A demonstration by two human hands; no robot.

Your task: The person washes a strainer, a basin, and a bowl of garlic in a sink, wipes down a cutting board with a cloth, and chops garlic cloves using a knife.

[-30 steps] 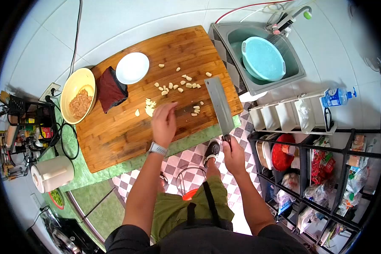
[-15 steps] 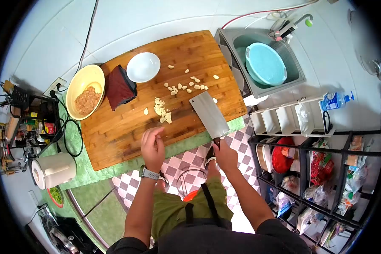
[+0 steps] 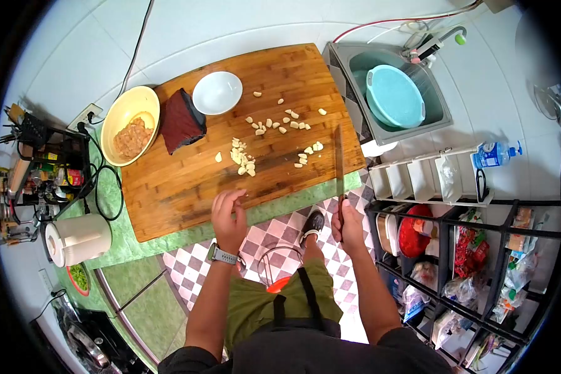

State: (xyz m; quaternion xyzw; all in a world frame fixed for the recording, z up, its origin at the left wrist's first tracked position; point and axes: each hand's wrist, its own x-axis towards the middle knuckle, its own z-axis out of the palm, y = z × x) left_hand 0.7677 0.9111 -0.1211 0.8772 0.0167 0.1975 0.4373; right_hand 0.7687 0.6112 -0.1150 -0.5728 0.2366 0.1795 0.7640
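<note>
My right hand [image 3: 349, 225] is wrapped round the handle of a cleaver [image 3: 339, 159], whose blade stands edge-on at the right end of the wooden board [image 3: 187, 193]. Over the board's front edge is my left hand [image 3: 229, 218], fingers curled, with a tiny pale bit at the fingertips too small to name. Cut garlic pieces [image 3: 242, 159] lie in a pile beyond it. Whole and halved cloves [image 3: 269, 123] are scattered farther back, and a small group [image 3: 308, 150] sits left of the blade. A white bowl [image 3: 217, 93] stands beside a dark red block [image 3: 182, 121].
A yellow bowl of minced meat [image 3: 131, 126] is at the board's left end. The sink [image 3: 442, 103] at right holds a blue basin [image 3: 395, 96]. A cream kettle [image 3: 78, 240] stands at left, a black shelf rack [image 3: 445, 249] at lower right.
My left hand has drawn back from the cut garlic to the board's front edge. The cleaver swung left, then right, turning from flat to edge-on. The small garlic group now sits farther back and right.
</note>
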